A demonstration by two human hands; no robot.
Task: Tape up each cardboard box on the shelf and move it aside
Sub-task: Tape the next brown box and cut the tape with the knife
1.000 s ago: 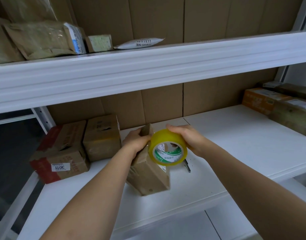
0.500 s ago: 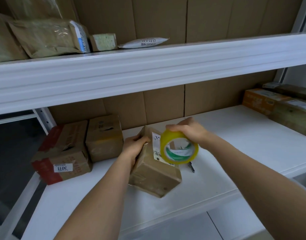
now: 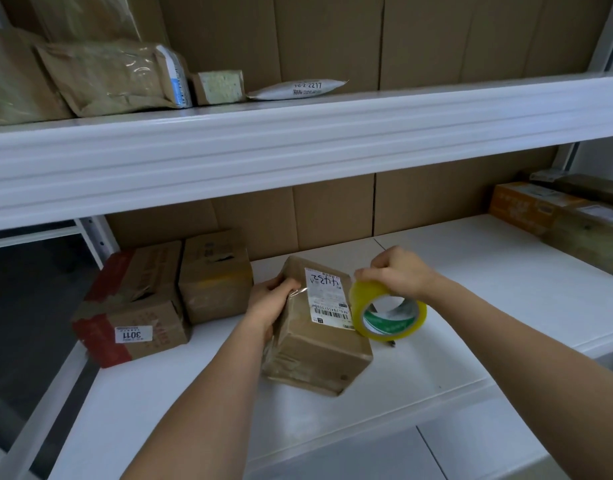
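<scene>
Head view: a small cardboard box (image 3: 315, 327) is seen lying on the white shelf (image 3: 471, 306), near its front edge and about midway along it, with a white shipping label (image 3: 327, 297) facing up. The left hand (image 3: 268, 301) is curled round the box's far left edge, and the box is held steady by it. A roll of yellow tape (image 3: 388, 315) is gripped from above by the right hand (image 3: 397, 273), just beside the box's right side, and appears to touch the label's right edge. A strip of clear tape seems to be stretched across the top of the box, though its exact run cannot be made out.

Two taped boxes (image 3: 166, 292) are set against the far left of the shelf, and further parcels (image 3: 558, 220) are seen at the far right.

The wrapping pass is judged to be under way. If the roll is pulled away sharply, the light box could be dragged or tipped toward the front edge, since it is restrained at one corner only. The barcode on the label could be creased over if the tape is laid slack. A small dark object (image 3: 391, 342) beneath the roll could be knocked off the shelf.
</scene>
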